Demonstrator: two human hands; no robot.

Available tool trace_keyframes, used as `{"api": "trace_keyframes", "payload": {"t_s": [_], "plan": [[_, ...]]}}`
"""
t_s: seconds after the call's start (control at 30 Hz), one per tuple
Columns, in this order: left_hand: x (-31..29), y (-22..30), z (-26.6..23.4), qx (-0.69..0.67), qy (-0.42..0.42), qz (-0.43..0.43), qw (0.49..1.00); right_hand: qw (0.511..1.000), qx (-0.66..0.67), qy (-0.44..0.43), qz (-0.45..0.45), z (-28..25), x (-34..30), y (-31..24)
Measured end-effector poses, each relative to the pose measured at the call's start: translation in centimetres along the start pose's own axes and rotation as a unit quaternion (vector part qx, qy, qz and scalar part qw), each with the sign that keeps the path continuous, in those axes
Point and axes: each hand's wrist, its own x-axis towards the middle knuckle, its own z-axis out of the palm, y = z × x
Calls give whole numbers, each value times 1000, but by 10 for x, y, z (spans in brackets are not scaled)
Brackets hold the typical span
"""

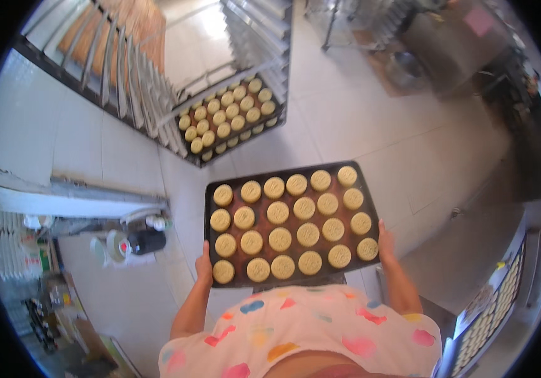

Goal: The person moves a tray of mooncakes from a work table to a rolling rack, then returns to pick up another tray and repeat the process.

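The left hand (204, 268) and right hand (386, 242) are gripping opposite ends of a dark tray (241, 264), which is spanning the space between them; their undersides are not showing. The tray is looking stiff and fairly heavy, while the round cakes (280, 239) are sitting loose, probably soft, fragile and prone to sliding if tilted. Both hands are holding nearer the body-side corners, so the part beyond them is likely pulling downward; mid-end holds would be balancing better.
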Motion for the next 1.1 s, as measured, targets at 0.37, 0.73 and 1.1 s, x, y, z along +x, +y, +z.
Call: {"api": "trace_keyframes", "payload": {"t_s": [0.37, 0.73, 1.1], "plan": [[-198, -72, 1, -137, -19, 124, 983, 980, 191, 23, -49, -156, -102, 134], [-369, -127, 12, -202, -166, 210, 942, 903, 399, 152, -50, -311, -263, 326], [-437, -210, 35, -94, -254, 301, 915, 774, 526, 349, 37, -311, -474, 507]]}}
